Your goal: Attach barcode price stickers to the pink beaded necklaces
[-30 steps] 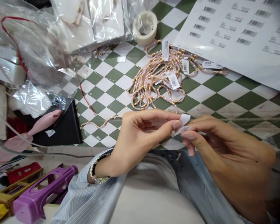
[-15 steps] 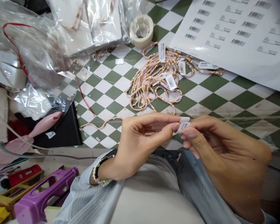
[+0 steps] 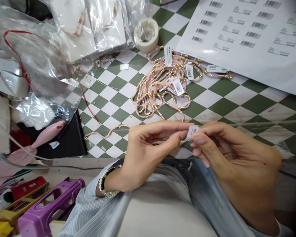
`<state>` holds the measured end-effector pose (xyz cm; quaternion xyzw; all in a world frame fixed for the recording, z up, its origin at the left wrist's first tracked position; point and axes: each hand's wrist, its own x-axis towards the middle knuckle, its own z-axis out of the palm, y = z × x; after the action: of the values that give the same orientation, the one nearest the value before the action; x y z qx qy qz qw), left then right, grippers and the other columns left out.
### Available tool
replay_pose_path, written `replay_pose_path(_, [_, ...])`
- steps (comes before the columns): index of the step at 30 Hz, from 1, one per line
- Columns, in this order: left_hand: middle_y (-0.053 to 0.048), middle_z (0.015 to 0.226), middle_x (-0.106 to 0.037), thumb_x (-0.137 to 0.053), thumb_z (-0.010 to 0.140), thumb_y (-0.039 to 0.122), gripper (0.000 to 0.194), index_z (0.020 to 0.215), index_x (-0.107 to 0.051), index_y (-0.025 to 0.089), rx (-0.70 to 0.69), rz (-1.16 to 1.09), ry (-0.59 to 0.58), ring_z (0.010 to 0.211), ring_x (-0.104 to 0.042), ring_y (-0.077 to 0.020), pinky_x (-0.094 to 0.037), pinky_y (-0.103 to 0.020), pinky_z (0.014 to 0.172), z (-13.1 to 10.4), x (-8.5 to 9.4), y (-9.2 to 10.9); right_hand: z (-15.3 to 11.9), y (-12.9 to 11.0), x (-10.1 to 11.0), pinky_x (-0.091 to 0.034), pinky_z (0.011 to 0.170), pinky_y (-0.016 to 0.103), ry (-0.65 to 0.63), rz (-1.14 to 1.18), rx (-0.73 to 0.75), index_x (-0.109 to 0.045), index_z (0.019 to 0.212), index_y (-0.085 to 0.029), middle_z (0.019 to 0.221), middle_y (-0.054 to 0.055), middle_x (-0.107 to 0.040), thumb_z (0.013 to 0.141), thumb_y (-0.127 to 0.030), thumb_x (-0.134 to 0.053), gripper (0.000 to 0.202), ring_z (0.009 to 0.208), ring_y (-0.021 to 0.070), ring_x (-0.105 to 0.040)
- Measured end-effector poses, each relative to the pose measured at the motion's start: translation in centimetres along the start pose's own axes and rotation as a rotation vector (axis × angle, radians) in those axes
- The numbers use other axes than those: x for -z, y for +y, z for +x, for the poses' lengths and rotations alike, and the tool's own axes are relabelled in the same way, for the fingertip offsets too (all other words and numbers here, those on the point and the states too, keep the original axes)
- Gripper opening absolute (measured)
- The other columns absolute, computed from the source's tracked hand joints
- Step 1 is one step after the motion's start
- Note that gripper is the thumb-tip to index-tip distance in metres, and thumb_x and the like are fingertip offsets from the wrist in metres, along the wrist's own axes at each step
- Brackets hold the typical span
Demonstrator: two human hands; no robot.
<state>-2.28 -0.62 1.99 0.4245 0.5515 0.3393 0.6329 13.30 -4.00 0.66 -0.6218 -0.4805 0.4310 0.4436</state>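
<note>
A small white price label [image 3: 191, 132] with dark print is pinched between my two hands near the table's front edge. My left hand [image 3: 148, 148] is closed, with thumb and forefinger tips at the label's left end. On the other end, the thumb and forefinger of my right hand [image 3: 227, 154] are pressed together. A strand of pink and gold beads [image 3: 108, 132] runs along the table and disappears behind my left hand. Beyond my hands lies a pile of beaded strands [image 3: 153, 89], several with white barcode tags [image 3: 179, 87] attached.
A sheet of barcode labels [image 3: 236, 49] covers the far right, beside a tape roll [image 3: 155, 36]. Clear plastic bags [image 3: 49, 52] and a red ribbon lie at the left. A pink-handled tool [image 3: 49, 133] rests over a black flat object [image 3: 76, 141]. Purple plastic furniture [image 3: 51, 207] stands below.
The label's two white flaps, apart before, now lie nearly over each other between my fingertips. My right hand has shifted slightly left, and the view has moved a little.
</note>
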Motion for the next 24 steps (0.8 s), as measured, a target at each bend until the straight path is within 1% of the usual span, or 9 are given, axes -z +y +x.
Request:
replay_pose_path(4, [-0.001, 0.096, -0.081, -0.081, 0.085, 0.030, 0.008, 0.092, -0.084, 0.026, -0.020, 0.030, 0.026, 0.086, -0.076, -0.0196, -0.063, -0.027, 0.072, 0.00, -0.04, -0.04, 0.08, -0.09, 0.09, -0.062, 0.054, 0.024, -0.011, -0.007, 0.003, -0.069, 0.082, -0.026, 0.067, -0.004, -0.062, 0.093, -0.019, -0.066, 0.013, 0.054, 0.0112, -0.063])
replay_pose_path(8, [0.000, 0.097, -0.081, -0.080, 0.087, 0.028, 0.008, 0.094, -0.084, 0.027, -0.020, 0.013, 0.002, 0.085, -0.076, -0.0168, -0.063, -0.024, 0.075, 0.05, -0.10, -0.02, 0.13, -0.09, 0.18, -0.056, 0.047, 0.019, -0.016, -0.003, 0.005, -0.069, 0.082, -0.026, 0.067, -0.005, -0.062, 0.093, -0.018, -0.066, 0.013, 0.053, 0.0086, -0.061])
replay_pose_path(12, [0.003, 0.095, -0.081, -0.077, 0.090, 0.025, 0.010, 0.096, -0.084, 0.029, -0.023, -0.022, -0.046, 0.084, -0.076, -0.0133, -0.062, -0.021, 0.078, 0.01, -0.10, -0.03, 0.20, -0.08, 0.29, -0.054, 0.044, 0.019, -0.029, 0.007, 0.003, -0.069, 0.082, -0.025, 0.067, -0.004, -0.062, 0.092, -0.018, -0.067, 0.013, 0.053, 0.0089, -0.060])
replay_pose_path(19, [0.001, 0.097, -0.081, -0.077, 0.089, 0.025, 0.010, 0.096, -0.084, 0.027, -0.009, -0.013, -0.051, 0.084, -0.077, -0.0154, -0.063, -0.023, 0.076, -0.11, -0.06, -0.06, 0.22, -0.09, 0.56, -0.051, 0.040, 0.019, -0.034, 0.004, -0.018, -0.071, 0.083, -0.026, 0.065, -0.005, -0.062, 0.092, -0.019, -0.068, 0.012, 0.050, 0.0086, -0.058])
replay_pose_path(24, [0.003, 0.095, -0.081, -0.077, 0.090, 0.022, 0.011, 0.097, -0.084, 0.027, -0.070, 0.004, -0.068, 0.084, -0.077, -0.0125, -0.062, -0.018, 0.079, 0.13, -0.17, -0.20, 0.18, -0.05, 0.67, -0.050, 0.041, 0.018, -0.037, 0.023, -0.041, -0.071, 0.083, -0.028, 0.067, -0.006, -0.063, 0.092, -0.020, -0.068, 0.013, 0.051, 0.0074, -0.057])
